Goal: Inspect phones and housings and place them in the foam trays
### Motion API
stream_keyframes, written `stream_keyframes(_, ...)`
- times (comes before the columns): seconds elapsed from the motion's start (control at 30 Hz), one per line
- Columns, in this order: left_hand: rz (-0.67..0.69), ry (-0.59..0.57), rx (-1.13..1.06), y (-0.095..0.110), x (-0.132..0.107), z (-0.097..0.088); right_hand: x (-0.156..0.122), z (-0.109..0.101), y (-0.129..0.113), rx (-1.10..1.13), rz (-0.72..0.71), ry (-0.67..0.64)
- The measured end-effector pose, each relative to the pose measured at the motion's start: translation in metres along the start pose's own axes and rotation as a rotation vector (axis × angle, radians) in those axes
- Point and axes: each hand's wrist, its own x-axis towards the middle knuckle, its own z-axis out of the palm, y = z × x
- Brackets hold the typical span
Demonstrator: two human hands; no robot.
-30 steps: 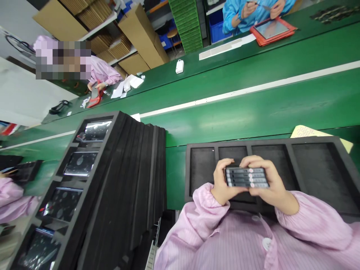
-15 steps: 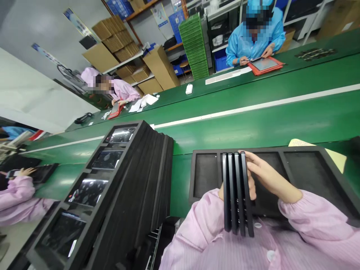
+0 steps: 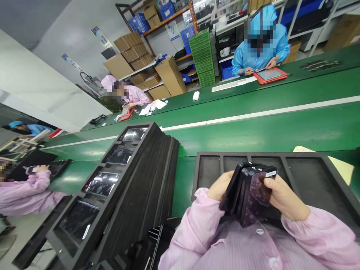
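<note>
Several dark phones [image 3: 257, 191] with glossy faces are held together in a fanned bundle in front of my chest. My left hand [image 3: 221, 186] grips the bundle from the left side, its fingers mostly hidden behind the phones. On the other side, my right hand [image 3: 285, 197] is closed on the nearest phone, thumb pressed on its screen below a small white label. Under and beyond the hands lies a black foam tray [image 3: 306, 174] with bare rectangular compartments in view; the phones and hands cover part of it.
To the left stands a tall stack of black foam trays [image 3: 149, 183], the top one holding several glossy dark phones. A yellow paper [image 3: 341, 168] sticks out behind the front tray. Co-workers sit along the green bench [image 3: 225, 137], across it and at far left.
The phones have turned from edge-on to tilted, showing a screen and label. My right thumb has come onto the front screen. The view has shifted slightly left and up.
</note>
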Motion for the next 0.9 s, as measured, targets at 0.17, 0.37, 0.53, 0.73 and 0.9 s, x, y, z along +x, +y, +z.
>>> stream_keyframes(0.17,0.247,-0.009,-0.003,0.026,-0.005,-0.01,0.009,-0.002,-0.004,-0.284,-0.42,0.001)
stream_keyframes(0.37,0.702,0.211,0.182,0.003,-0.015,0.011,0.014,0.006,0.014,-0.459,-0.726,-0.219)
stream_keyframes(0.53,0.781,0.14,0.259,-0.011,-0.011,0.009,0.013,0.001,0.029,-0.46,-0.697,-0.147)
stream_keyframes(0.73,0.737,0.16,0.112,-0.018,-0.012,0.02,0.008,0.003,0.025,-0.422,-0.748,-0.125)
stream_keyframes(0.9,0.799,0.234,0.166,-0.026,-0.014,0.02,0.007,-0.003,0.018,-0.733,-0.724,-0.175)
